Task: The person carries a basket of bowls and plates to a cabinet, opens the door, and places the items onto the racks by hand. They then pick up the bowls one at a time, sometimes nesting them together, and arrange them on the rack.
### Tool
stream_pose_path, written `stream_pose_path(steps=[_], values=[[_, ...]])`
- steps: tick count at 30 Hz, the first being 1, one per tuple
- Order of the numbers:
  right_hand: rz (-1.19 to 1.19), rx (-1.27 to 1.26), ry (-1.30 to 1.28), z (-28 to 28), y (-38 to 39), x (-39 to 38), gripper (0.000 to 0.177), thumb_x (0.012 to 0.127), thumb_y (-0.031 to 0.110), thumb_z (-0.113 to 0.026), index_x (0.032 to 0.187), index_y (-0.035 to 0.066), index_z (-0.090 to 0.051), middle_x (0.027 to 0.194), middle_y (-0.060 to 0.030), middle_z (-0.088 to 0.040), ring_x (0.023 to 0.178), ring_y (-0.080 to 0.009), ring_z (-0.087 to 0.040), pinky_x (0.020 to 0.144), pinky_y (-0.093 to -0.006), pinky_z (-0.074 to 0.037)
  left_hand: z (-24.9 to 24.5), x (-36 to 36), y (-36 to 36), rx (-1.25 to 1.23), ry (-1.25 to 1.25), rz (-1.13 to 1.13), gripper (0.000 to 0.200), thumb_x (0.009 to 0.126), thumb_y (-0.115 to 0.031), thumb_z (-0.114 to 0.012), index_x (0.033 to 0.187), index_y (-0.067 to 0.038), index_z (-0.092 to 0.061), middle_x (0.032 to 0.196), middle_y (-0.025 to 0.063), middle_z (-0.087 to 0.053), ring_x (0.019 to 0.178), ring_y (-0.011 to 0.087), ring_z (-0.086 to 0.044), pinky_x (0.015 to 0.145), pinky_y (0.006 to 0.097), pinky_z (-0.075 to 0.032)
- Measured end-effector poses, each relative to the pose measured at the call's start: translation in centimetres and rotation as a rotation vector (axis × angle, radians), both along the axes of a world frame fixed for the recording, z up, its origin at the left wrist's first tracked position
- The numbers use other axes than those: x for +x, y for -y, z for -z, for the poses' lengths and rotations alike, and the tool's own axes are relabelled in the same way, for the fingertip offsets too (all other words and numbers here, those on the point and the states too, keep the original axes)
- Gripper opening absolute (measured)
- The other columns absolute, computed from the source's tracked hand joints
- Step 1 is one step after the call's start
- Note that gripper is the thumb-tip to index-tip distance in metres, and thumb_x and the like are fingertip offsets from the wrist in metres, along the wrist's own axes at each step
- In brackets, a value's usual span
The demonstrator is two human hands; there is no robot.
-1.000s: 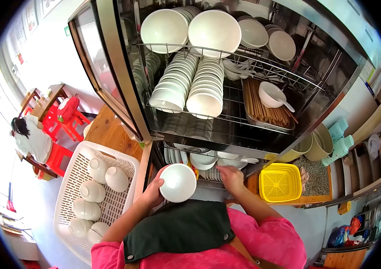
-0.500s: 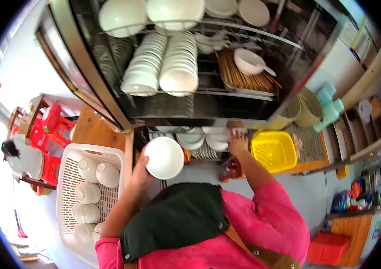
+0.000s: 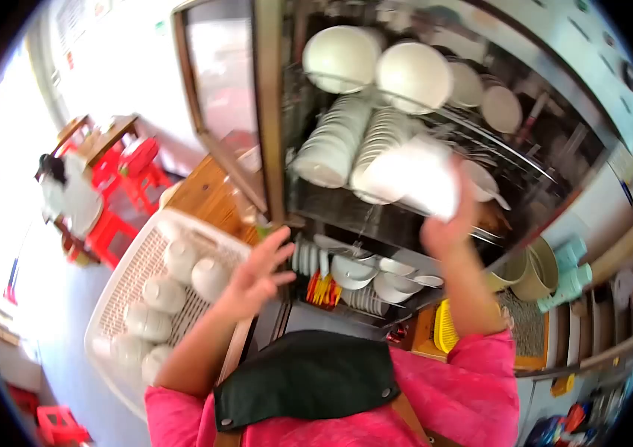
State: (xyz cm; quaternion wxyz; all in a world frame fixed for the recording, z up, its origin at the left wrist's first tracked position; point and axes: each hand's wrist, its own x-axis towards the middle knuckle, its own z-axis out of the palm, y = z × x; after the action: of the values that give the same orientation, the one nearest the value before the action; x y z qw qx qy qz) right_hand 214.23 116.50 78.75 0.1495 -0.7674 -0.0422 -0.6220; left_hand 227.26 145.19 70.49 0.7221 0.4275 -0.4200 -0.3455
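My right hand (image 3: 453,227) grips a white bowl (image 3: 422,180), smeared by motion, in front of the cabinet's middle rack. Just left of it, two leaning rows of nested white bowls (image 3: 329,145) stand on that rack. Fingers spread and holding nothing, my left hand (image 3: 258,274) is between the basket and the lower shelf. Several white bowls (image 3: 162,293) lie in the white slotted plastic basket (image 3: 135,261) at the left. The held bowl partly covers the right-hand row and the things behind it.
Larger white bowls (image 3: 340,58) fill the top rack. A glass cabinet door (image 3: 220,89) hangs open at left. Below are more bowls and plates (image 3: 354,272) and a red-and-yellow packet (image 3: 323,290). A yellow basket (image 3: 445,328) is partly behind my right arm. Red stools (image 3: 112,235) stand far left.
The bowl has passed from my left hand to my right, which has risen from the lower shelf to the rack. My left hand has opened. The view has shifted.
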Motion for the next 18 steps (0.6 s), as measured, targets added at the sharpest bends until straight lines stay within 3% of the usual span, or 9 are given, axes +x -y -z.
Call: stream_pose_path(steps=[1,4,5,6,8,11,13,15,18], values=[[0.371,-0.277,-0.036,-5.3,-0.5,-0.6,0.043,0.072,0.002,-0.052,0.115,0.0,-0.047,0.111,-0.0152,-0.052,0.104,-0.0299,-0.049,0.09,-0.0365,-0.038,0.6,1.3,-2.4,0.076,0.015,-0.113,0.077,0.079,-0.04,-0.061,0.136,-0.009,-0.02,0.137,0.006,-0.029,0.123,0.0239,-0.034,0.094,0.0378,-0.034],[0.663,-0.502,-0.157,-12.3,6.4,1.7,0.064,0.059,-0.011,-0.049,0.121,0.002,-0.044,0.123,-0.0097,-0.047,0.117,-0.026,-0.041,0.1,-0.0349,-0.029,2.1,5.3,-11.6,0.473,0.438,-0.647,0.056,0.082,-0.038,-0.057,0.123,-0.004,-0.042,0.116,0.0116,-0.051,0.106,0.0241,-0.05,0.089,0.0344,-0.039],[0.509,-0.651,-0.241,-15.0,12.0,2.4,0.06,0.064,-0.011,-0.049,0.122,0.005,-0.043,0.125,-0.0067,-0.046,0.116,-0.0241,-0.041,0.099,-0.0346,-0.031,3.3,6.2,-15.8,0.672,0.507,-0.799,0.051,0.082,-0.038,-0.056,0.118,-0.002,-0.047,0.109,0.013,-0.055,0.101,0.024,-0.053,0.087,0.0334,-0.041],[1.204,-1.144,-0.148,-15.6,18.6,3.8,0.054,0.07,-0.009,-0.049,0.122,0.007,-0.043,0.126,-0.0076,-0.045,0.114,-0.0238,-0.044,0.094,-0.0349,-0.037,3.9,5.9,-19.7,0.874,0.408,-0.91,0.05,0.082,-0.039,-0.056,0.115,-0.002,-0.049,0.106,0.0139,-0.056,0.096,0.0231,-0.055,0.083,0.0325,-0.043],[0.88,-1.008,-0.302,-19.1,18.8,5.7,0.05,0.072,0.007,-0.057,0.12,-0.001,-0.043,0.121,-0.0153,-0.048,0.109,-0.0285,-0.046,0.093,-0.0366,-0.036,5.7,5.7,-26.4,1.312,0.266,-0.937,0.052,0.08,-0.042,-0.056,0.111,-0.001,-0.052,0.101,0.0153,-0.057,0.089,0.0216,-0.058,0.077,0.0316,-0.046],[0.567,-0.62,-0.675,-20.7,11.5,7.3,0.06,0.073,0.024,-0.065,0.118,-0.008,-0.043,0.117,-0.0235,-0.049,0.107,-0.0338,-0.047,0.092,-0.0386,-0.035,10.9,4.2,-33.4,1.812,-0.101,-0.479,0.065,0.073,-0.049,-0.061,0.11,0.003,-0.051,0.098,0.0182,-0.058,0.09,0.0255,-0.057,0.073,0.0363,-0.048],[0.482,-0.34,-0.871,-20.6,8.6,7.1,0.062,0.073,0.027,-0.066,0.118,-0.008,-0.043,0.118,-0.0239,-0.048,0.11,-0.0343,-0.046,0.093,-0.0388,-0.034,15.3,0.5,-34.9,1.841,0.352,-0.755,0.086,0.059,-0.051,-0.071,0.123,-0.001,-0.041,0.113,0.023,-0.048,0.103,0.0316,-0.051,0.085,0.0371,-0.043],[0.522,0.087,-1.152,-19.9,8.1,7.9,0.066,0.073,0.029,-0.065,0.123,-0.005,-0.039,0.123,-0.023,-0.044,0.116,-0.0349,-0.04,0.096,-0.0382,-0.031,15.0,-0.9,-32.9,1.787,0.272,-0.841,0.089,0.057,-0.048,-0.074,0.127,-0.007,-0.037,0.12,0.025,-0.041,0.111,0.0329,-0.044,0.092,0.0377,-0.038],[0.679,-0.164,-0.785,-17.8,6.4,6.1,0.079,0.075,0.027,-0.064,0.136,0.004,-0.018,0.134,-0.0157,-0.035,0.123,-0.0325,-0.033,0.101,-0.0346,-0.026,17.6,-0.8,-32.7,1.693,0.033,-1.031,0.092,0.055,-0.046,-0.075,0.129,-0.011,-0.035,0.125,0.0228,-0.039,0.118,0.0325,-0.038,0.095,0.0395,-0.035]])
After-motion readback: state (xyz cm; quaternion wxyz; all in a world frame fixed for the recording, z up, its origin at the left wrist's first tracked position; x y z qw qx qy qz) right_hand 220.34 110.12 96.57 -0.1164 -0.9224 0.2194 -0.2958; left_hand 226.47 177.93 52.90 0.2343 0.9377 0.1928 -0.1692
